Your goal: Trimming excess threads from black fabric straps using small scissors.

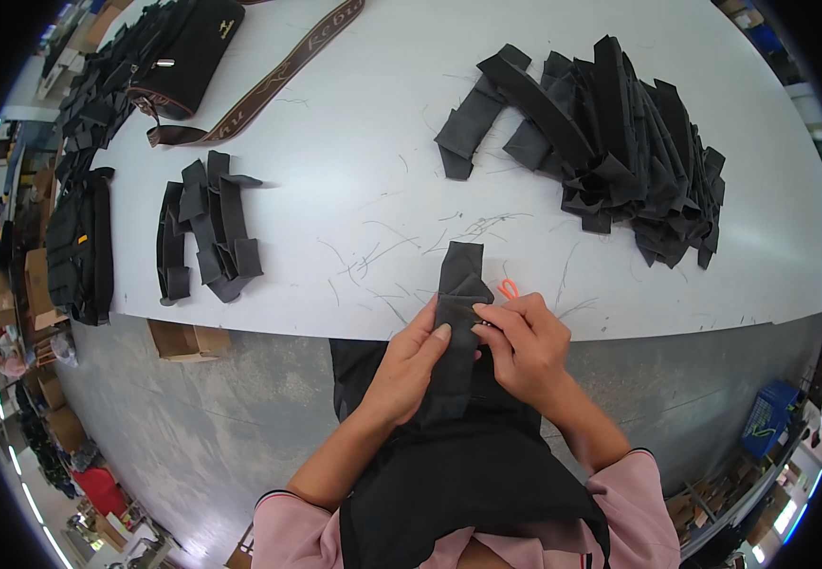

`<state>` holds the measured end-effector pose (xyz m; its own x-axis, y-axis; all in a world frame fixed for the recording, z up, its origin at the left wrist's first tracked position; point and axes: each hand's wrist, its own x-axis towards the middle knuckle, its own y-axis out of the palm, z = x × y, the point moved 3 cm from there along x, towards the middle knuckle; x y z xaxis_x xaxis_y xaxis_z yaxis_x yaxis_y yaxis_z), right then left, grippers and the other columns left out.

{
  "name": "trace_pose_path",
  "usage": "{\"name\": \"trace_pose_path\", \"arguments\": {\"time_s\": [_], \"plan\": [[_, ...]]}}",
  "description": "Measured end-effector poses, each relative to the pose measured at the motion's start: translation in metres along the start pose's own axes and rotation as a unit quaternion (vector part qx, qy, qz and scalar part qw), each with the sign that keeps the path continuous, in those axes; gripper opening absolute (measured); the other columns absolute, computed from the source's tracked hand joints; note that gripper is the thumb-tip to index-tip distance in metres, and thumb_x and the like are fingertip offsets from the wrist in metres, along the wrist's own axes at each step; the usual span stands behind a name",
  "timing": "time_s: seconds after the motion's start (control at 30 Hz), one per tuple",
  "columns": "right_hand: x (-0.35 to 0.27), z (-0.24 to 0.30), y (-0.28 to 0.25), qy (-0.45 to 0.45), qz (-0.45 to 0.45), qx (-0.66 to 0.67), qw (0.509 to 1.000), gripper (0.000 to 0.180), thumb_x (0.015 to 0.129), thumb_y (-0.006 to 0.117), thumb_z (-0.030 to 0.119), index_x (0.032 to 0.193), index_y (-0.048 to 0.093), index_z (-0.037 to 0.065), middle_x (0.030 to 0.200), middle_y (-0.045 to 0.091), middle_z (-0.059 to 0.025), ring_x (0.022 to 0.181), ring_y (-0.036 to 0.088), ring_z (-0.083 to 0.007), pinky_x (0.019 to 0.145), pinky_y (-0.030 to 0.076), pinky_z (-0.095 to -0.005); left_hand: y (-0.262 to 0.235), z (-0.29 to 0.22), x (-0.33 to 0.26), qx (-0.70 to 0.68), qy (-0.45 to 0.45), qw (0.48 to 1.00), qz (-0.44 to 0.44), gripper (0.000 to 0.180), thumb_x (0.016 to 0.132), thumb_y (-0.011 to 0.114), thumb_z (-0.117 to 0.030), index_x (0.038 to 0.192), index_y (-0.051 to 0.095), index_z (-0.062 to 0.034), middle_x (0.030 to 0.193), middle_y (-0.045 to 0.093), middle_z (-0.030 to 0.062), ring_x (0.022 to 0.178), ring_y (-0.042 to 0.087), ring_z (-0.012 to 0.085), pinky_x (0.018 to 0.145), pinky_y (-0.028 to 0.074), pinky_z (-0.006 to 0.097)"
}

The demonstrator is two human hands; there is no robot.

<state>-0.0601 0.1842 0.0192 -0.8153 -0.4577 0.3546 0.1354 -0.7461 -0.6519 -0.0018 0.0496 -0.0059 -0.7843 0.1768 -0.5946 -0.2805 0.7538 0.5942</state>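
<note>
A dark grey folded fabric strip (pixel 458 284) is held upright in front of me, its far end over the white table's near edge. My left hand (pixel 405 368) is closed on its left side, with the thumb lying across the cloth. At the right edge of the strip, my right hand (pixel 530 349) is closed in a pinch. An orange loop (pixel 509 288) sticks out beyond its knuckles, belonging to a small tool mostly hidden in the fingers. Something tiny and metallic shows near the fingertips, too small to make out.
On the white table (pixel 354 199) lie a big heap of dark strips (pixel 620 152) at far right and a smaller group (pixel 214 228) at left. A black bag (pixel 188 57) with a brown strap and a black backpack (pixel 81 247) sit leftward. Below stands a cardboard box (pixel 188 341).
</note>
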Motion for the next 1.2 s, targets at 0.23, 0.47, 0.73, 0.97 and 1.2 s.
{"name": "trace_pose_path", "arguments": {"time_s": [0.23,0.47,0.73,0.97,1.2], "plan": [[-0.003,0.000,0.004,0.021,0.001,0.000,1.000,0.028,0.067,0.074,0.006,0.094,0.065,0.005,0.080,0.055,-0.0058,0.064,0.057,-0.0228,0.066,0.052,-0.0328,0.000,0.001,0.000,0.013,0.025,1.000,-0.004,0.047,0.098,0.036,-0.006,0.143,0.024,-0.0002,0.124,0.051,0.0083,0.103,0.054,0.0110,0.091,0.045,0.025],[-0.005,0.003,0.008,0.029,-0.008,0.014,0.999,0.028,0.069,0.074,-0.001,0.094,0.066,0.004,0.080,0.055,-0.0074,0.059,0.057,-0.0185,0.049,0.046,-0.0277,0.000,0.006,0.000,0.049,0.047,0.998,-0.005,0.052,0.096,0.039,-0.002,0.145,0.021,0.0007,0.133,0.045,0.0092,0.115,0.047,0.0122,0.098,0.038,0.026],[-0.005,0.002,0.011,0.019,-0.023,0.010,1.000,0.025,0.069,0.073,-0.001,0.093,0.066,0.004,0.080,0.055,-0.0088,0.061,0.056,-0.0201,0.052,0.047,-0.0288,0.004,0.005,0.000,0.052,0.060,0.997,-0.005,0.052,0.095,0.040,-0.001,0.144,0.022,0.0011,0.131,0.046,0.0091,0.114,0.047,0.0119,0.097,0.038,0.025],[0.000,-0.010,-0.001,0.158,-0.041,0.139,0.977,0.026,0.071,0.072,0.001,0.095,0.064,0.005,0.082,0.051,-0.0068,0.066,0.054,-0.0206,0.062,0.046,-0.0300,-0.002,0.008,0.002,0.045,0.055,0.997,-0.014,0.037,0.096,0.043,-0.005,0.132,0.040,0.0023,0.119,0.055,0.0093,0.104,0.056,0.0145,0.089,0.048,0.029],[-0.017,-0.009,0.019,0.180,0.004,0.205,0.962,0.029,0.058,0.060,-0.014,0.082,0.059,0.004,0.069,0.045,-0.0053,0.054,0.049,-0.0188,0.095,0.046,-0.0395,-0.005,0.020,-0.011,-0.048,-0.016,0.998,-0.022,0.049,0.097,0.048,-0.017,0.139,0.029,-0.0005,0.118,0.054,0.0085,0.102,0.053,0.0136,0.090,0.044,0.028]]}}
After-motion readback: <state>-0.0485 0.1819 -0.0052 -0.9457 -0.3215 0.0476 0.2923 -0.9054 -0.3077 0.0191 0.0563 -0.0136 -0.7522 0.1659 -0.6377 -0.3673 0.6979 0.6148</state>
